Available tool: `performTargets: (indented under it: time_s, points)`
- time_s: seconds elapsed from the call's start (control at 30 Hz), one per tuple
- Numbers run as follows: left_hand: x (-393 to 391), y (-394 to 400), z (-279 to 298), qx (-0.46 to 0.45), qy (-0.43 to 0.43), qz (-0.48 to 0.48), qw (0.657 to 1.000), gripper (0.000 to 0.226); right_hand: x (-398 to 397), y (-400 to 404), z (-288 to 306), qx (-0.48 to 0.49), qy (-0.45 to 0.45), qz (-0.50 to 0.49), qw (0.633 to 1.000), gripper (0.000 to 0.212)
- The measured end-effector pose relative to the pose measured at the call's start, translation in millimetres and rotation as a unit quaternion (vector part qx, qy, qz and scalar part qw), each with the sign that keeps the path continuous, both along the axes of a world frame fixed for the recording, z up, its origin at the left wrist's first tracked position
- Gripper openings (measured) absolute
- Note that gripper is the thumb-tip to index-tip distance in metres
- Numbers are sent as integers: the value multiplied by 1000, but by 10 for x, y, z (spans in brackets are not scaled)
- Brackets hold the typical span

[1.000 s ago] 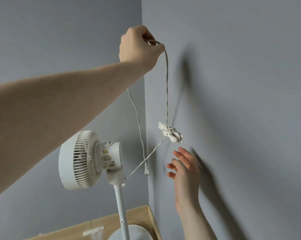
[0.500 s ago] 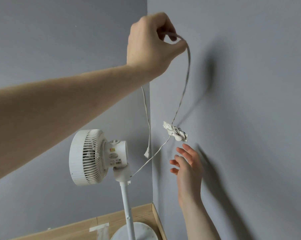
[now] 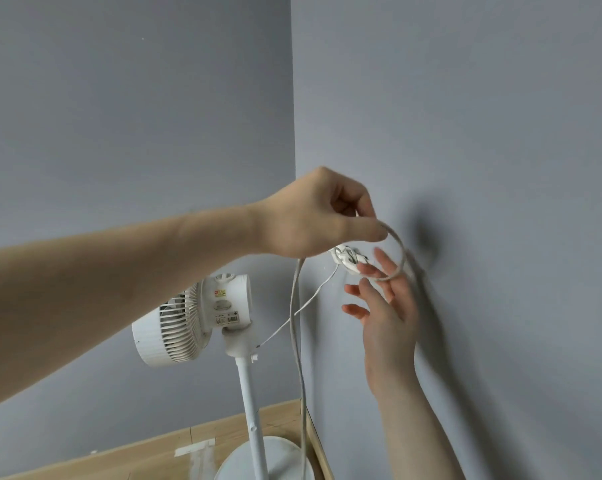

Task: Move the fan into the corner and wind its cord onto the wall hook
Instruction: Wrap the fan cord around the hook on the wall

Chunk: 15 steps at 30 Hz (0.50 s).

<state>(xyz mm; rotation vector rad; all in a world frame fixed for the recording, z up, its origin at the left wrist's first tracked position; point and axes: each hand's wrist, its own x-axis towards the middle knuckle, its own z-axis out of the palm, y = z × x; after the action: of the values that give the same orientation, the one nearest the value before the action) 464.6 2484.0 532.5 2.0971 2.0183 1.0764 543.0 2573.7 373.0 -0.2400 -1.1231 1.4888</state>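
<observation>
A white pedestal fan (image 3: 188, 323) stands in the corner of two grey walls, its round base (image 3: 285, 455) on the wooden floor. A white wall hook (image 3: 348, 259) on the right wall has turns of the white cord (image 3: 296, 323) around it. My left hand (image 3: 320, 216) pinches the cord just above and left of the hook, and a loop curves from it down past the hook. My right hand (image 3: 386, 306) is held open just below the hook, fingers spread, with the loop crossing its fingertips. The free cord hangs down toward the floor.
The grey wall corner (image 3: 294, 133) runs vertically behind the fan. A strip of pale tape (image 3: 194, 452) lies on the wooden floor left of the fan's base.
My left hand has come down from high above the hook to just beside it, bringing the cord into a loop. My right hand has risen closer to the hook.
</observation>
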Motion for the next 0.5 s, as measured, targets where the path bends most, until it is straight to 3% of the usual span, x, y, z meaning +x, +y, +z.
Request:
performTargets:
  time_s: [0.1,0.2,0.3,0.37,0.5]
  points:
    - [-113,9,-136,-39,-78,-34,996,23,-17,21,-46,7,3,-33,999,30]
    - [-323,140,-326,-52,-145,4,988,27,6,79,-77,21,37,-76,996,37]
    - [-584,361,-635,-46,-94,109,989,21,33,135,-127,35,33,-119,992,49]
    - [-702,498,-854,-67,-39,161,984,34,38,152,-161,23,43,-126,991,47]
    - [-784,768,-1181,-60,-35,171,983,51,52,163,-184,-8,85,-130,988,40]
